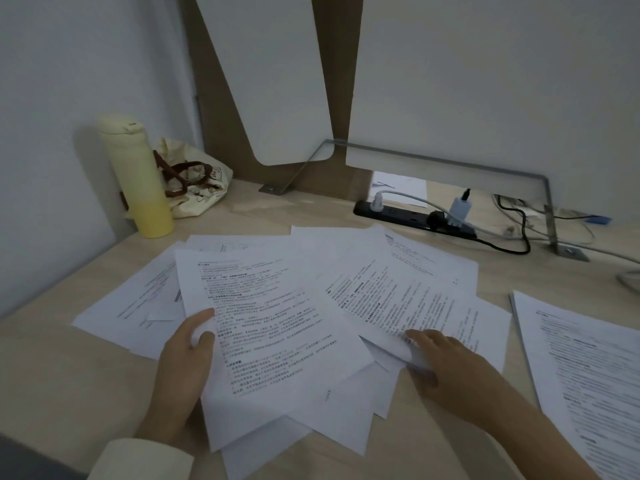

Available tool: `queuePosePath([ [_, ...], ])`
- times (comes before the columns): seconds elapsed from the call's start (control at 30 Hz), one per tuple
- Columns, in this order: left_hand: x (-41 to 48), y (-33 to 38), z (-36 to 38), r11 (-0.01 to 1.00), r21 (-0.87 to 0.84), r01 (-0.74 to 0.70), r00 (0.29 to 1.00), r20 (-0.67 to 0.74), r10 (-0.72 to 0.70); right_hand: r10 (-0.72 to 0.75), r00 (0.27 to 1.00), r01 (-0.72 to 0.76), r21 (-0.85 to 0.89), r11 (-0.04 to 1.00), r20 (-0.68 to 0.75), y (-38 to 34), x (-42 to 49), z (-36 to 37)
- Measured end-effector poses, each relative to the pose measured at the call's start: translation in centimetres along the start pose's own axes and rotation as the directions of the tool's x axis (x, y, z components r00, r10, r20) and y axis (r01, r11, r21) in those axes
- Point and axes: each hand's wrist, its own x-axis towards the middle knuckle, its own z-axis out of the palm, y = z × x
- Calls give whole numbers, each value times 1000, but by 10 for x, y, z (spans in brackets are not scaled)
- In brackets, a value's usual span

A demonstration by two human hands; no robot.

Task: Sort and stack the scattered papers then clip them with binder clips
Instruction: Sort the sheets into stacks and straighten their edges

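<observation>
Several printed white sheets lie fanned and overlapping across the middle of the wooden desk (52, 358). My left hand (183, 368) grips the left edge of the top sheet (277, 334), thumb on its face and fingers underneath. My right hand (446, 362) rests on the sheets to the right, its fingers pinching the curled lower edge of one sheet (408, 306). A separate neat stack of printed pages (581, 358) sits at the desk's right edge. No binder clips are in view.
A pale yellow bottle (138, 174) and a cloth bag (194, 181) stand at the back left. At the back right lie a black power strip (412, 216) with plugs and cables (512, 220), and a metal bracket (550, 216). White panels rise behind.
</observation>
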Motion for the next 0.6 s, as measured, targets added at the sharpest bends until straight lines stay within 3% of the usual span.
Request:
queuePosePath([
  [0.23,-9,-1,1,998,-8,-58,994,-94,57,214,973,-213,21,977,-81,7,6,1],
  [0.33,-7,-4,0,999,-1,-45,994,-104,45,349,922,-309,222,925,-170,14,10,-1],
  [0.4,-5,-5,0,998,39,-59,994,-91,62,350,907,-275,303,913,-232,7,9,-8],
  [0.6,-8,-8,1,993,76,-88,992,-79,94,133,954,-27,367,930,-268,-63,16,-32],
])
